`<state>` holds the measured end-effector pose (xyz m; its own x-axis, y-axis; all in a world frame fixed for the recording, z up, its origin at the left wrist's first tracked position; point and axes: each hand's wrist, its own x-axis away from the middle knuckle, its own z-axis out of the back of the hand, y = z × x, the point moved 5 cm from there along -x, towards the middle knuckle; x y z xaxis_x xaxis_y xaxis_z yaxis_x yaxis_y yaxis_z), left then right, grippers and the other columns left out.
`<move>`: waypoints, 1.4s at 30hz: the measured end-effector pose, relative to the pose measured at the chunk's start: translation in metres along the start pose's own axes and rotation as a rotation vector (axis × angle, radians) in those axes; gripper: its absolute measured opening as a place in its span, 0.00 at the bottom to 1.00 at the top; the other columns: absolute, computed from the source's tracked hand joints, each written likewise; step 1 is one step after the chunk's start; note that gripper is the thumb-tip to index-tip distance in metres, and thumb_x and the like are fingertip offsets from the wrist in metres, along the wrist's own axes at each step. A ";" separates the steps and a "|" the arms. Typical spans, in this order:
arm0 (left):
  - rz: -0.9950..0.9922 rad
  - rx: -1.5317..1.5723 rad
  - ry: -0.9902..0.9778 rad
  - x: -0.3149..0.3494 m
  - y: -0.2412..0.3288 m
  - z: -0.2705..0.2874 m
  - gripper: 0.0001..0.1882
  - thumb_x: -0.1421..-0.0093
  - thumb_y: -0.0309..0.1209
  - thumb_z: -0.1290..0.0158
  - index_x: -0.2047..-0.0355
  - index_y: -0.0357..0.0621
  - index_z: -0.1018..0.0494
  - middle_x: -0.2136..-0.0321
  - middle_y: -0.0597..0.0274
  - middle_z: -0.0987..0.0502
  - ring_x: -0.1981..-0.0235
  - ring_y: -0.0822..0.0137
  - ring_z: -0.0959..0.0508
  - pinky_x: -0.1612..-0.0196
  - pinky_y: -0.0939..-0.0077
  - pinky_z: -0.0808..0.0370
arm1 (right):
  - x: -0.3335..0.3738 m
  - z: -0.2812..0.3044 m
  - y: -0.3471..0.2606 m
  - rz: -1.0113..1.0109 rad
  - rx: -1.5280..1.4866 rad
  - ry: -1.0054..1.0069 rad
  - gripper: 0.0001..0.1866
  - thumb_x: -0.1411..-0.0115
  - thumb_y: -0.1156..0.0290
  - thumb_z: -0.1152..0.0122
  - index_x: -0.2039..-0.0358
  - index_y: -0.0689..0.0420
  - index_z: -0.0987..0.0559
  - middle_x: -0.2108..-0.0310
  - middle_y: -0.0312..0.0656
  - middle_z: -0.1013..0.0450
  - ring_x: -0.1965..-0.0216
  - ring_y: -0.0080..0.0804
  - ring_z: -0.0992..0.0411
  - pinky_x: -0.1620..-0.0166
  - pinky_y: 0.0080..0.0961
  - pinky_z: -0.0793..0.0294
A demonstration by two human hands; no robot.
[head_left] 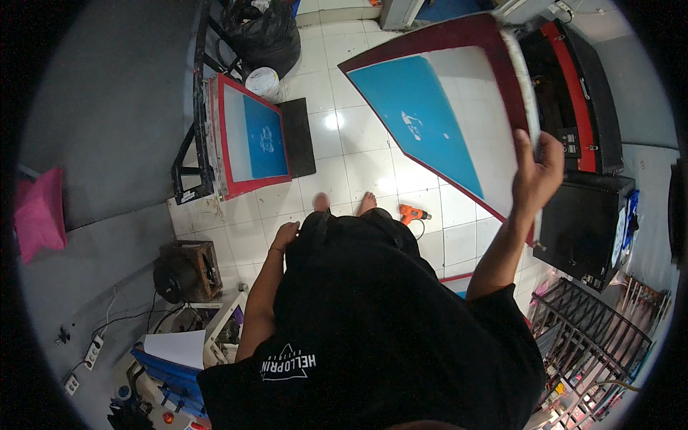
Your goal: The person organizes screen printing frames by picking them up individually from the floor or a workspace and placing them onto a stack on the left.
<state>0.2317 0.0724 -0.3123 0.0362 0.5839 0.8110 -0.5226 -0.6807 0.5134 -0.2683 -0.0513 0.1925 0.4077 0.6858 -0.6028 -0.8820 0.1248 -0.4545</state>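
My right hand (536, 168) is closed on the edge of a large silk-screen printing frame (494, 86), with the thumb lying over its dark red border. That frame is held up tilted above the floor at the right; its mesh is part white, part blue, with a small pale design in the blue. By my left thigh hangs my left hand (288, 233), its fingers curled in and nothing seen in them. A second red-edged screen frame (235, 132), also with blue on its mesh, stands at the left against a black metal stand (192, 168).
An orange heat gun or drill (413, 213) lies on the white tiles by my feet. Black cabinets (584, 222) stand at the right, above a metal railing (595, 315). A white bucket (263, 83) and black bag (269, 36) sit far left. Cables run near a power strip (94, 351).
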 end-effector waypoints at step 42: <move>-0.885 -0.516 0.761 0.086 0.359 0.116 0.17 0.47 0.39 0.41 0.67 0.37 0.29 0.65 0.46 0.25 0.60 0.46 0.26 0.57 0.56 0.28 | 0.123 -0.143 -0.033 0.356 -0.182 -0.679 0.23 0.48 0.68 0.35 0.52 0.57 0.26 0.57 0.48 0.28 0.53 0.49 0.33 0.49 0.42 0.35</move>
<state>0.1463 -0.1736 -0.0256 0.1341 0.9699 -0.2034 -0.8455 0.2190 0.4869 -0.1554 -0.0736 0.0399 -0.1777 0.9577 -0.2264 -0.8556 -0.2640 -0.4452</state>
